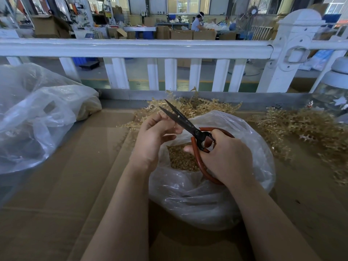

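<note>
My right hand (pixel 224 159) grips the red-brown loop handles of a pair of black-bladed scissors (pixel 180 119), whose blades stand slightly apart and point up and to the left. My left hand (pixel 154 136) is held against the lower blade with its fingers curled, pinching something too small to make out. Both hands hover over an open clear plastic bag (pixel 203 196) that holds small golden cut pieces (pixel 182 159).
Piles of golden plastic sprigs (pixel 305 129) lie on the cardboard-covered table (pixel 56 185), behind the bag and to the right. A large crumpled plastic bag (pixel 37 117) sits at the left. A white railing (pixel 131 48) runs along the far edge.
</note>
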Demonstrator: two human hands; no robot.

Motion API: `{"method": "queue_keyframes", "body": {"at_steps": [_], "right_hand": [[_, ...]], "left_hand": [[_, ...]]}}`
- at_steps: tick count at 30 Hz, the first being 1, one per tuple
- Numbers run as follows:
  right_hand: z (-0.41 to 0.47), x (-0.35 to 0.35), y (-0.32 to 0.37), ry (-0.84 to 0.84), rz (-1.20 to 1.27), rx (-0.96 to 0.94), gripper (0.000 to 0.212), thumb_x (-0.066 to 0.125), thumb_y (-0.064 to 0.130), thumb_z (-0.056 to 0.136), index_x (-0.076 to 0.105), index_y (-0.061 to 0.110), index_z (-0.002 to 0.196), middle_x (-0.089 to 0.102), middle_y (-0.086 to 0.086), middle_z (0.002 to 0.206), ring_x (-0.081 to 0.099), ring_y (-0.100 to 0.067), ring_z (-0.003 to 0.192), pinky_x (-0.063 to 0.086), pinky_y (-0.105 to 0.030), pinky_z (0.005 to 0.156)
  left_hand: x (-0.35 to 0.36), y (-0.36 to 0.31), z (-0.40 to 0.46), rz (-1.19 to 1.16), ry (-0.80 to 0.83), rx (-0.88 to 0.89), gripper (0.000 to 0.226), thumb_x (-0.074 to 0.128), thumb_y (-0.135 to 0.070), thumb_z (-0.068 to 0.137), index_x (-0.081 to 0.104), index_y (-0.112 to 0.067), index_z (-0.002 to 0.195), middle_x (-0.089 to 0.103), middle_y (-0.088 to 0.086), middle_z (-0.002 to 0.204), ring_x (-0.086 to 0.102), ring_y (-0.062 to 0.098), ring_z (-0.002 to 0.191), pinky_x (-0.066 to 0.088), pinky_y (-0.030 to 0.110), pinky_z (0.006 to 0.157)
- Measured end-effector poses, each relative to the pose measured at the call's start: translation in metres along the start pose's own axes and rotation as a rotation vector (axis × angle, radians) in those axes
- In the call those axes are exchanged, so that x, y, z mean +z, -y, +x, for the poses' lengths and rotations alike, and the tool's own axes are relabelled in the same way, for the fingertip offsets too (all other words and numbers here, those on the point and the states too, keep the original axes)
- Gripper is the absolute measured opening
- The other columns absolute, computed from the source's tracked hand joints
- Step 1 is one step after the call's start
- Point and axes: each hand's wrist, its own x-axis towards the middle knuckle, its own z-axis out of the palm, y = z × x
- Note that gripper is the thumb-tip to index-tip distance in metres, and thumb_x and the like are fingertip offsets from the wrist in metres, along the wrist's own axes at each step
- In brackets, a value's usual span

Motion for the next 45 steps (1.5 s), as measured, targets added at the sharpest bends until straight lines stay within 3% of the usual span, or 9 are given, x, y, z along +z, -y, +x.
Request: {"method": "queue_keyframes", "body": {"at_steps": [2,5,9,19,25,38,45], "right_hand": [[0.0004,0.0009,-0.0007,-0.003,0.006,-0.002,0.067,0.039,0.091,0.067,0.052,0.026,0.071,0.053,0.016,0.059,0.049,0.0,0.053,0.034,-0.014,0.05],[0.001,0.001,-0.001,-0.005,0.012,0.007,0.068,0.037,0.092,0.066,0.052,0.026,0.07,0.053,0.017,0.058,0.049,0.001,0.053,0.034,-0.013,0.05],[0.0008,0.0021,-0.0019,-0.003,0.024,0.007,0.07,0.037,0.093,0.066,0.055,0.026,0.071,0.056,0.016,0.06,0.051,0.001,0.055,0.034,-0.012,0.051],[-0.0001,-0.0008,-0.0005,-0.002,0.021,0.005,0.068,0.032,0.092,0.065,0.051,0.029,0.077,0.051,0.02,0.066,0.045,0.007,0.058,0.027,-0.01,0.051],[0.0,-0.0014,0.0003,-0.004,0.015,0.011,0.066,0.031,0.092,0.065,0.049,0.03,0.076,0.047,0.022,0.062,0.044,0.007,0.056,0.027,-0.01,0.051],[-0.0001,-0.0033,0.0019,-0.049,0.01,-0.011,0.06,0.042,0.089,0.067,0.042,0.028,0.065,0.042,0.02,0.054,0.041,0.003,0.049,0.028,-0.014,0.047],[0.0003,-0.0006,0.0004,-0.062,0.007,-0.025,0.064,0.043,0.088,0.068,0.048,0.024,0.065,0.047,0.016,0.054,0.045,0.0,0.049,0.032,-0.014,0.047]], "left_hand": [[-0.0007,0.0002,0.0001,-0.057,-0.031,-0.021,0.008,0.056,-0.009,0.089,0.064,-0.007,0.088,0.07,0.004,0.074,0.066,0.017,0.074,0.05,0.031,0.075],[-0.0008,0.0015,0.0007,-0.068,-0.046,-0.031,0.016,0.053,-0.008,0.096,0.065,-0.009,0.086,0.07,0.002,0.073,0.064,0.015,0.073,0.05,0.031,0.075],[-0.0015,0.0028,0.0013,-0.023,-0.048,0.01,0.01,0.056,-0.008,0.097,0.063,-0.003,0.093,0.067,0.003,0.075,0.061,0.012,0.07,0.049,0.027,0.074],[-0.0034,0.0077,0.0014,0.1,-0.011,0.127,0.015,0.055,-0.001,0.097,0.064,0.011,0.099,0.065,0.016,0.083,0.058,0.02,0.076,0.048,0.034,0.079],[-0.0028,0.0041,-0.0005,0.132,0.072,0.19,0.024,0.053,0.004,0.096,0.067,-0.008,0.082,0.066,-0.001,0.071,0.059,0.01,0.07,0.05,0.023,0.073],[-0.0025,0.0053,0.0,0.051,0.037,0.13,0.016,0.054,0.003,0.096,0.066,-0.004,0.088,0.067,-0.006,0.07,0.059,0.007,0.068,0.051,0.022,0.075],[-0.0007,0.0004,-0.0029,0.034,0.049,0.121,0.028,0.053,0.001,0.097,0.064,-0.015,0.077,0.062,-0.006,0.066,0.055,0.009,0.067,0.047,0.026,0.076]]}}
